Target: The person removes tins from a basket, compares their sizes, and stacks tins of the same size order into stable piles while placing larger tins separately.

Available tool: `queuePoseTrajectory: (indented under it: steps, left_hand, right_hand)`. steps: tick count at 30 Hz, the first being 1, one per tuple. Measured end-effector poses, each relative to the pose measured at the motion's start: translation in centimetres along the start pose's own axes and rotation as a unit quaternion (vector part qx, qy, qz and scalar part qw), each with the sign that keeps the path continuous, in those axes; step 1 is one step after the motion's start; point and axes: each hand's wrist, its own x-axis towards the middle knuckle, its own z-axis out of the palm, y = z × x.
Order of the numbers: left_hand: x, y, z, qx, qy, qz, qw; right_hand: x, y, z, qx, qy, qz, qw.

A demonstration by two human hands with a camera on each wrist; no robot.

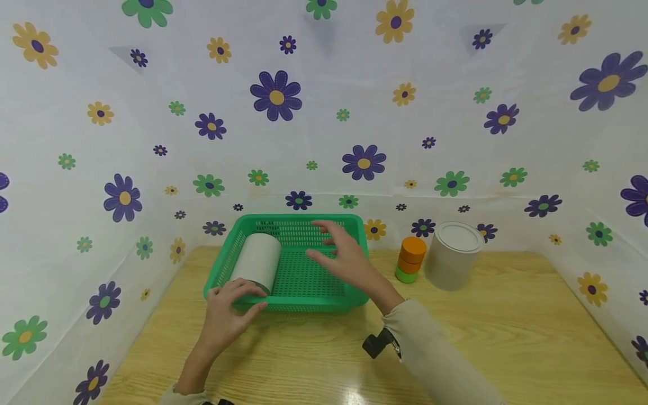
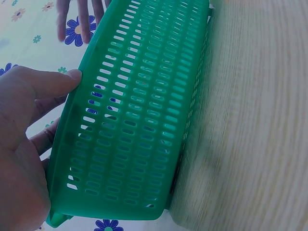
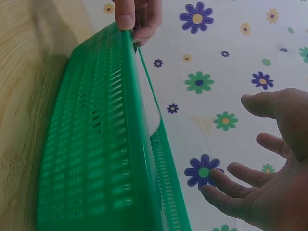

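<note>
A green plastic basket with slotted walls stands on the table. Inside, along its left end, a white cylinder lies on its side. My left hand grips the front rim near the left corner; in the left wrist view the thumb presses the outer edge while the other fingers reach behind it. Over the right half of the basket hovers my right hand, holding nothing. Its fingers are spread and slightly bent in the right wrist view, apart from the rim.
To the basket's right, a short stack of orange and green round pieces stands beside a white lidded can. The wooden table meets a white flower-printed sheet at the back and sides.
</note>
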Motion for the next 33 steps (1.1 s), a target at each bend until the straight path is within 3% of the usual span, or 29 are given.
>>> queuePoseTrajectory:
  steps: [10,24,28,33]
  left_hand:
    - [-0.1,-0.4,0.0,0.01,-0.006,0.003,0.9999]
    - [-0.3,-0.5,0.0,0.012,-0.004,-0.004,0.9999]
    - [-0.2,-0.6,0.0,0.012,-0.004,0.0,0.9999]
    - [-0.1,-0.6,0.0,0.009,0.001,0.006,0.9999]
  right_hand:
    - [3.0,-0.6,3.0,-0.01,-0.044,0.009,0.999]
    - [6.4,-0.4,7.2,0.031,-0.092,0.075,0.992]
    - [7.0,-0.1,8.0,0.059,-0.105,0.11,0.987]
    - [7.7,0.2,9.1,0.115,-0.123,0.174,0.97]
